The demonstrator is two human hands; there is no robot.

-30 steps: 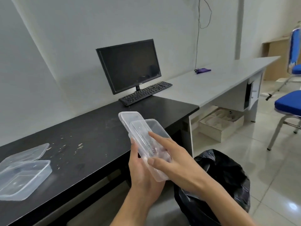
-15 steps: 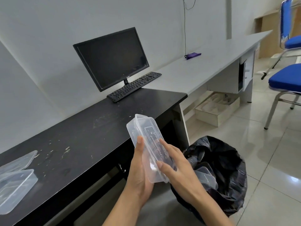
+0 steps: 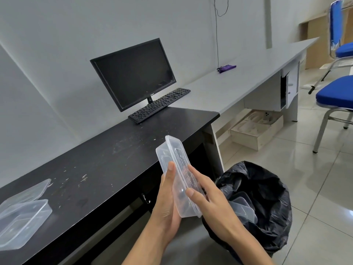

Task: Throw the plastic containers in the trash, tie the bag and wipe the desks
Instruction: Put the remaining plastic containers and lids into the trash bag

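An office: a computer monitor and keyboard sit on a black desk butted against a long grey desk along a plain wall, with blue-cushioned metal chairs on a tiled floor.

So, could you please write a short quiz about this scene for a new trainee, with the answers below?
1. True or false: the trash bag already has a container inside.
2. The purple cloth lies on: A) the floor, B) the grey desk, C) a blue chair.
3. Which hands hold the clear container?
Key: 1 true. 2 B. 3 Both, the left hand and the right hand.
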